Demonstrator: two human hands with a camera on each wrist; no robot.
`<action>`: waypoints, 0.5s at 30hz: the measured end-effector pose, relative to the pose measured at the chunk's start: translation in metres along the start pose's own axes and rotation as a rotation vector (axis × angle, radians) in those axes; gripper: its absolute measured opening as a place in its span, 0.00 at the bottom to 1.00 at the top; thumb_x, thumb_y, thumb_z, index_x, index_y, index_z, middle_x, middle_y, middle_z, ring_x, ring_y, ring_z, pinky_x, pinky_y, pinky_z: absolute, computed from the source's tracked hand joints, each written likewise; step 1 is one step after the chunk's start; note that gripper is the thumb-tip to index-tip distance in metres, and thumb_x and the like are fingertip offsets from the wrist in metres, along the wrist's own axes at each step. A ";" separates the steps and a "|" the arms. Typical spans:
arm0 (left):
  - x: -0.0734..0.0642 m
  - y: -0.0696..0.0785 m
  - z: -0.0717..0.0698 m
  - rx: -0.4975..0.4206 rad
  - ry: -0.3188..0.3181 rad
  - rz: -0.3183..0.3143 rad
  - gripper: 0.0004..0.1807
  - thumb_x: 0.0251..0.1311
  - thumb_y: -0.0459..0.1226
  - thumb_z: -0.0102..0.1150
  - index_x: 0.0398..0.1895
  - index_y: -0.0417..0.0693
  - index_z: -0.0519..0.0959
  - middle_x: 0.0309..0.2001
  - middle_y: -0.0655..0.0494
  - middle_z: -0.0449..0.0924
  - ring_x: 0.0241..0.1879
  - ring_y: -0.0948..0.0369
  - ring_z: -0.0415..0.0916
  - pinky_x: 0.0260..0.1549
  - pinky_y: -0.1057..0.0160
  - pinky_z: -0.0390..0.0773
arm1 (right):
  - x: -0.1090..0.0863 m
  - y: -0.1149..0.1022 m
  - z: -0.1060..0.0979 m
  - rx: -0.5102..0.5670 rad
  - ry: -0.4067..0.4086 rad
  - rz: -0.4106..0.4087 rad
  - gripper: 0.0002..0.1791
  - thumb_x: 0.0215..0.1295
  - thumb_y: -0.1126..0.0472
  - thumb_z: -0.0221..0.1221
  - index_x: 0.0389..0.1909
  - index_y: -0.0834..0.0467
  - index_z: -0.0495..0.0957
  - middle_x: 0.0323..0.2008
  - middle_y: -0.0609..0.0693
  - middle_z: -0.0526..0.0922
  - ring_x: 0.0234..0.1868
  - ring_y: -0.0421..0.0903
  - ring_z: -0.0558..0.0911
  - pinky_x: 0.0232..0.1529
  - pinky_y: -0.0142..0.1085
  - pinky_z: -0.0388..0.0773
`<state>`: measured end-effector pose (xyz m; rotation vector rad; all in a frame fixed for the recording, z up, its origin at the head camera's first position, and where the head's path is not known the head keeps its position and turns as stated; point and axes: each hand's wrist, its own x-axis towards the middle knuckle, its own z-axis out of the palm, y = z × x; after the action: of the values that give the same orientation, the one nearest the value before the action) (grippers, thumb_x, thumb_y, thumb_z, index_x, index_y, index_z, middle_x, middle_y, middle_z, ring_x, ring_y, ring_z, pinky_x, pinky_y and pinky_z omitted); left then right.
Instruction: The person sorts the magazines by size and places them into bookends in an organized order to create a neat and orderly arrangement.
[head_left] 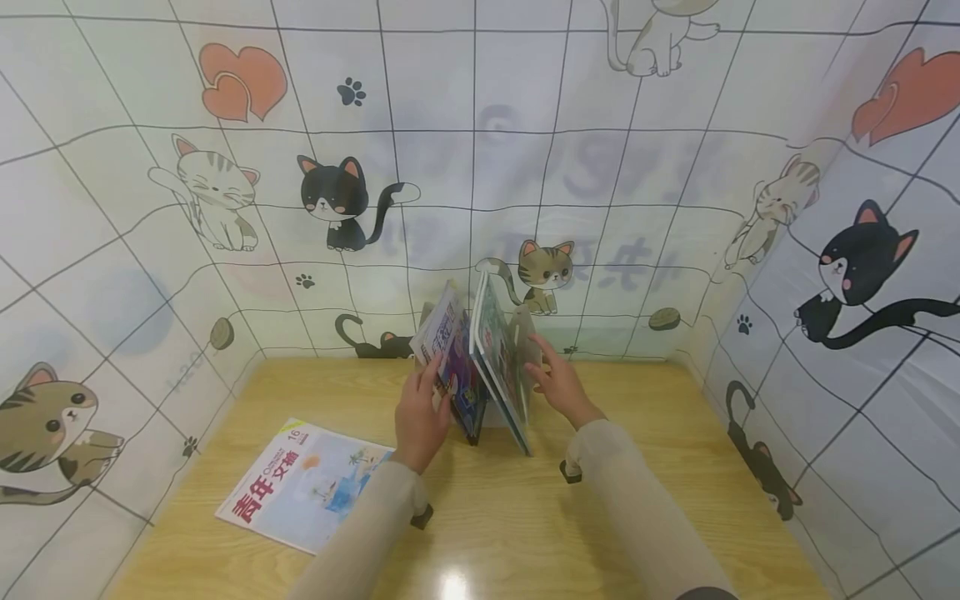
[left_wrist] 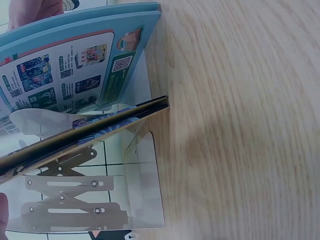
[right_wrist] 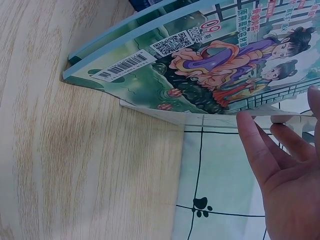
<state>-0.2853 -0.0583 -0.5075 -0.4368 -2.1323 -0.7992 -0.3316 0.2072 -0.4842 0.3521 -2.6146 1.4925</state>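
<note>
A white metal folding bookend with slotted crosswise arms (left_wrist: 70,184) stands at the back of the table, holding a few magazines upright. Leaning in its left part is a purple-covered magazine (head_left: 459,367); the fingers of my left hand (head_left: 422,421) touch or nearly touch its left side. Two pale-blue-edged magazines (right_wrist: 200,70), one with a green illustrated cover, lean at a slant in the right part. My right hand (head_left: 564,387) has its fingers spread, with fingertips at the bookend's right end plate (head_left: 529,337). Only a fingertip of the left hand shows in the left wrist view.
Flat on the wooden table (head_left: 600,533), to the left, lies a white and blue magazine (head_left: 315,487). A cloth printed with cats and grid lines (head_left: 465,167) rises close behind the bookend and along both sides.
</note>
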 end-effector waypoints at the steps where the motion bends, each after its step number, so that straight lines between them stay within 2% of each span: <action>1: 0.000 0.000 -0.001 -0.008 0.005 0.001 0.45 0.49 0.29 0.71 0.72 0.53 0.63 0.52 0.45 0.73 0.41 0.51 0.75 0.27 0.53 0.79 | 0.000 0.000 0.000 0.001 0.000 -0.002 0.33 0.72 0.59 0.54 0.75 0.46 0.55 0.65 0.69 0.65 0.53 0.63 0.78 0.36 0.42 0.83; 10: -0.006 -0.006 -0.012 -0.071 0.111 0.024 0.32 0.49 0.28 0.70 0.61 0.46 0.72 0.40 0.47 0.74 0.30 0.54 0.73 0.22 0.59 0.74 | 0.001 0.001 0.000 -0.016 0.004 0.002 0.33 0.73 0.60 0.54 0.75 0.46 0.54 0.64 0.69 0.66 0.53 0.63 0.79 0.36 0.42 0.83; 15: -0.010 -0.014 -0.018 -0.064 0.132 0.008 0.29 0.49 0.28 0.70 0.57 0.42 0.73 0.42 0.47 0.74 0.29 0.55 0.71 0.19 0.60 0.73 | 0.000 0.000 0.000 0.001 0.001 0.010 0.33 0.73 0.60 0.54 0.75 0.46 0.54 0.65 0.69 0.65 0.54 0.64 0.77 0.34 0.45 0.83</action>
<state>-0.2762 -0.0813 -0.5119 -0.4135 -1.9864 -0.8696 -0.3322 0.2071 -0.4847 0.3390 -2.6193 1.4964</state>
